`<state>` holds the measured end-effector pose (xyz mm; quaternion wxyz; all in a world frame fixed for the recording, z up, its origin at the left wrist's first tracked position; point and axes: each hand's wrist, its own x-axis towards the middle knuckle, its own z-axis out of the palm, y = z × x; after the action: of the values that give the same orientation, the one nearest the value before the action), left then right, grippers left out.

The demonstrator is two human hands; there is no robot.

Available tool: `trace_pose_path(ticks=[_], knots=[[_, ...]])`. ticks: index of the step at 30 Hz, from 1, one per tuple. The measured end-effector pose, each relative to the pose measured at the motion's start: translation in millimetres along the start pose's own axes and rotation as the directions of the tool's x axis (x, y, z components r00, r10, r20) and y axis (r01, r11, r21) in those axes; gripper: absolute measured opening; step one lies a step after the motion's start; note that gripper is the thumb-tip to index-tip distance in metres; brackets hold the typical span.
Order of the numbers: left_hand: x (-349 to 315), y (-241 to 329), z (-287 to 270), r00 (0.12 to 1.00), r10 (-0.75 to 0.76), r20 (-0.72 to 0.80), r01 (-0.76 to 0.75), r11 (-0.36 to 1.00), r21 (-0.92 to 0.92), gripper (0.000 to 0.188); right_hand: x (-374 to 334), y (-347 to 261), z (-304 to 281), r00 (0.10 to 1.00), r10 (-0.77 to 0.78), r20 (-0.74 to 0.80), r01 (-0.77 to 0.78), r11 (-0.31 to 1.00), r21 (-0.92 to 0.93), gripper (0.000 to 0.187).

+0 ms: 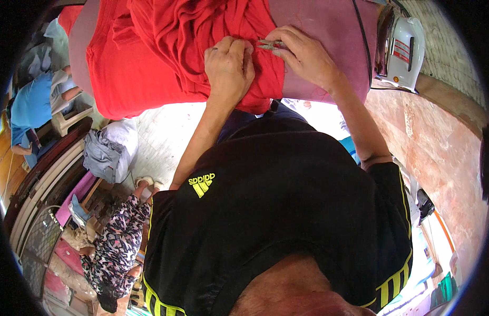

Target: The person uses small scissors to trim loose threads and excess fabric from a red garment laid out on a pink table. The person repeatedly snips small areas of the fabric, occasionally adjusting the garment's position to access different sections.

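Note:
A red knit garment (144,68) lies bunched in folds over a padded mauve board (323,16) in front of me. My left hand (228,68) is closed on the red cloth, thumb and fingers pinching a fold near its right part. Just to the right, my right hand (310,60) grips small metal thread snips (267,45). Their blades point left, close to the fingertips of my left hand and over the red cloth. Whether the tips touch the cloth or a thread, I cannot tell.
A white iron (405,52) stands at the board's right end, with a dark cord (363,37) across the cover. Leftward, a person in blue (31,102) sits on a stool, and another in patterned clothing (115,237) is lower down. Grey cloth (105,155) hangs between them.

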<state>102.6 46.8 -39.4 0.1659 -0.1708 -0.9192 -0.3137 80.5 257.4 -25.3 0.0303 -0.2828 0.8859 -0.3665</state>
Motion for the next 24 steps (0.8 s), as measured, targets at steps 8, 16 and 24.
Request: trace_pose_path(ticks=[8, 16, 24], knots=[[3.8, -3.0, 0.1, 0.999, -0.013, 0.042, 0.013, 1.000, 0.011, 0.014, 6.2, -20.3, 4.3, 0.987, 0.116, 0.113, -0.090, 0.973, -0.213, 0.026], [0.5, -13.7, 3.4, 0.999, -0.053, -0.002, 0.052, 0.993, -0.105, 0.012, 6.1, -4.3, 9.0, 0.999, 0.017, -0.036, -0.016, 0.999, 0.033, 0.023], [4.6, -14.3, -13.8, 0.998, 0.022, 0.058, -0.008, 0.972, -0.235, 0.021, 7.4, -3.3, 4.7, 0.995, 0.084, -0.058, -0.077, 0.990, 0.116, 0.036]])
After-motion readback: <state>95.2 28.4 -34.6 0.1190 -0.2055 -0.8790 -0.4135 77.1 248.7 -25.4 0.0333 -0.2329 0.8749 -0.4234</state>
